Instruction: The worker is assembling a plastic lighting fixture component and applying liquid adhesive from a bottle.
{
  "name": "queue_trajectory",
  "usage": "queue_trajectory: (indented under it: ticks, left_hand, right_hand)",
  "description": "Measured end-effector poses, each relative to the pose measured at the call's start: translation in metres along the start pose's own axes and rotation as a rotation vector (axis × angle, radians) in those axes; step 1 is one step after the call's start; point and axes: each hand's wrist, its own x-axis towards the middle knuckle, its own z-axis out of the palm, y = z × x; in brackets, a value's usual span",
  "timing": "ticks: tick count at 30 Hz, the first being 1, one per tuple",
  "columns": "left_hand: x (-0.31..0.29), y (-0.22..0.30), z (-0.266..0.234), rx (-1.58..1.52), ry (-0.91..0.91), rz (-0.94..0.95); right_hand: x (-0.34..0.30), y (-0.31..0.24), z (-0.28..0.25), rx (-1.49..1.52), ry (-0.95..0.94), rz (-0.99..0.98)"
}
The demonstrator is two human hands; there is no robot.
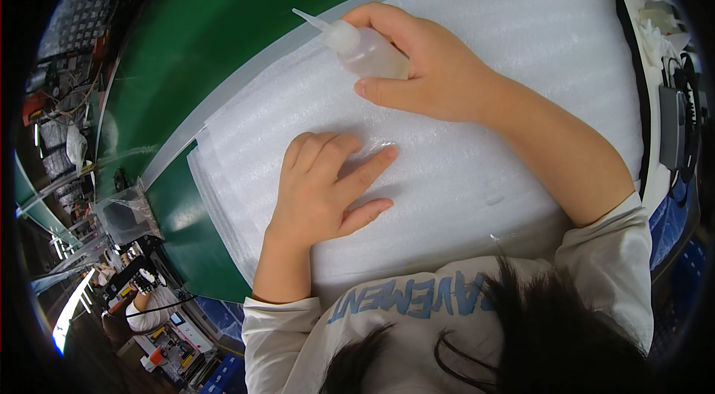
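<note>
My right hand (424,66) is wrapped round a translucent squeeze bottle (370,53) with a long thin nozzle. The bottle is tilted, its nozzle pointing to the far left, and it seems to hold some clear liquid. Below it, my left hand (320,185) rests on the white foam sheet (462,178), holding no object that I can see. Its thumb and index finger are stretched out and apart, while the other fingers curl a little. A small shiny wet-looking or clear spot shows on the sheet by the index fingertip.
Under the foam lies a green work surface (201,29) with a pale raised strip (257,51). A clear plastic box (126,217) stands at its left end. At the right are a grey device (672,126) and black cables. Another person (149,308) works at the lower left.
</note>
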Motion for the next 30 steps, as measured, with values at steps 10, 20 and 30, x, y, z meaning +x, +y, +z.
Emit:
queue_trajectory:
  ticks: [10,20,30]
  left_hand:
    - [0.0000,-0.0035,-0.0013,0.021,0.036,0.025]
    - [-0.0002,-0.0031,-0.0021,0.021,0.078,-0.009]
    - [0.0004,-0.0022,-0.0016,0.006,-0.010,-0.042]
  right_hand:
    - [-0.0008,-0.0022,-0.0023,-0.042,-0.045,-0.003]
    - [-0.0005,-0.0023,-0.0016,-0.029,-0.033,0.005]
    - [-0.0005,-0.0032,-0.0031,0.005,-0.064,0.031]
